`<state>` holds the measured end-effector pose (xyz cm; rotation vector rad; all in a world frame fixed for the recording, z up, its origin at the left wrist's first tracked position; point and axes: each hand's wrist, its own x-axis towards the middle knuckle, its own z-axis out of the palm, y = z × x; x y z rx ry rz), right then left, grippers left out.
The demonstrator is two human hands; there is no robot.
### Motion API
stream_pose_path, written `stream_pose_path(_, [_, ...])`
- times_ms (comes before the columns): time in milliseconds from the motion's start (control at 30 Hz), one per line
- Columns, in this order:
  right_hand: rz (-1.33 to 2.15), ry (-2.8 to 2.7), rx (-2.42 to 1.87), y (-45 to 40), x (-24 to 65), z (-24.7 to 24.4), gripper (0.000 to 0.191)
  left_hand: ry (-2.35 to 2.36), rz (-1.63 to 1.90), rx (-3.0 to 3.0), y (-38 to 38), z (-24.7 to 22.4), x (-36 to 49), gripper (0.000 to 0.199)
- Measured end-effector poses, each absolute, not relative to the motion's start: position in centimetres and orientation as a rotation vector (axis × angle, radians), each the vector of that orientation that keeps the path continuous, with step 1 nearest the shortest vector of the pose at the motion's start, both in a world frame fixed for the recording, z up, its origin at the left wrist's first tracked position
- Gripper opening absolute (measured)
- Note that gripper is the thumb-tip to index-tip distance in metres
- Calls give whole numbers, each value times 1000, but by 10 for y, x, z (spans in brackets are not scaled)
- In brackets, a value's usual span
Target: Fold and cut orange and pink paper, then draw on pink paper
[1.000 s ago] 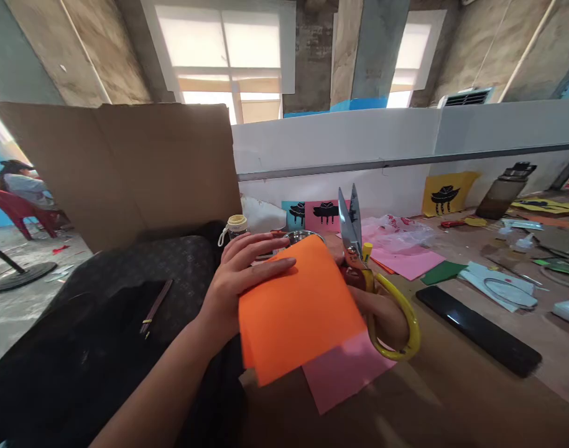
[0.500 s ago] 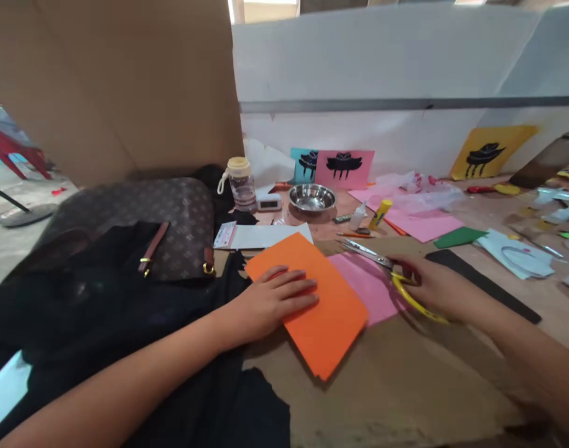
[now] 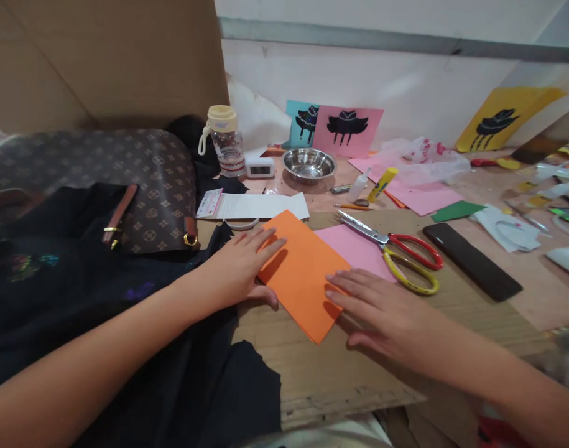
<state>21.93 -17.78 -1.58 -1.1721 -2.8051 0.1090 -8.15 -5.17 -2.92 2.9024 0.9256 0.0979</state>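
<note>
An orange sheet of paper (image 3: 303,274), seemingly folded or stacked, lies at a slant on the cardboard. My left hand (image 3: 242,264) rests at its left edge, fingers spread and thumb apart. Over its lower right edge lies my right hand (image 3: 372,308), with the fingers stretched out and nothing gripped. Just beyond that hand, a pair of scissors (image 3: 387,242) with one red and one yellow handle lies with blades slightly apart. Pink paper (image 3: 359,249) shows partly beneath the scissors and the orange sheet.
Black fabric (image 3: 172,348) and a brown patterned bag (image 3: 153,205) fill the left side. A phone (image 3: 473,261) lies at right. Farther back stand a bottle (image 3: 227,146), a metal bowl (image 3: 309,165), a glue stick (image 3: 382,185) and a pink card (image 3: 347,130) with a black cutout.
My right hand has let go of the scissors, which now lie on the table, and has moved left onto the orange paper. My left hand has shifted to the paper's left edge. The view has tilted down.
</note>
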Motion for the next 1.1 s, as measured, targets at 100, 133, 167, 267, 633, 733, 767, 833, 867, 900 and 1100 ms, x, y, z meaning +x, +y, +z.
stream_pose_path(100, [138, -2843, -1144, -179, 214, -21, 58, 1257, 159, 2815, -54, -25, -84, 107])
stream_pose_path(133, [127, -2844, -1152, -180, 217, -22, 60, 1304, 162, 2763, -54, -22, -85, 102])
stream_pose_path(167, [111, -2845, -1154, -181, 221, -24, 61, 1323, 158, 2708, -54, -18, -87, 96])
stream_pose_path(267, [44, -2836, -1161, -188, 237, -27, 54, 1280, 112, 2544, -52, -7, -89, 72])
stream_pose_path(633, [107, -2708, -1258, -202, 238, -37, 46, 1169, 190, 2210, -40, -6, -88, 45])
stream_pose_path(733, [152, -2665, -1238, -202, 231, -36, 43, 1174, 238, 2193, -40, -11, -86, 46])
stream_pose_path(767, [163, -2654, -1229, -202, 229, -35, 43, 1177, 261, 2186, -40, -13, -85, 47])
stream_pose_path(833, [177, -2636, -1209, -202, 226, -34, 44, 1168, 320, 2169, -41, -18, -82, 47])
stream_pose_path(867, [188, -2632, -1199, -202, 224, -34, 45, 1159, 348, 2167, -40, -21, -81, 47])
stream_pose_path(900, [199, -2628, -1193, -202, 223, -33, 45, 1151, 378, 2172, -40, -25, -81, 46])
stream_pose_path(1100, [225, -2673, -1197, -201, 222, -35, 48, 1131, 435, 2264, -36, -40, -81, 42])
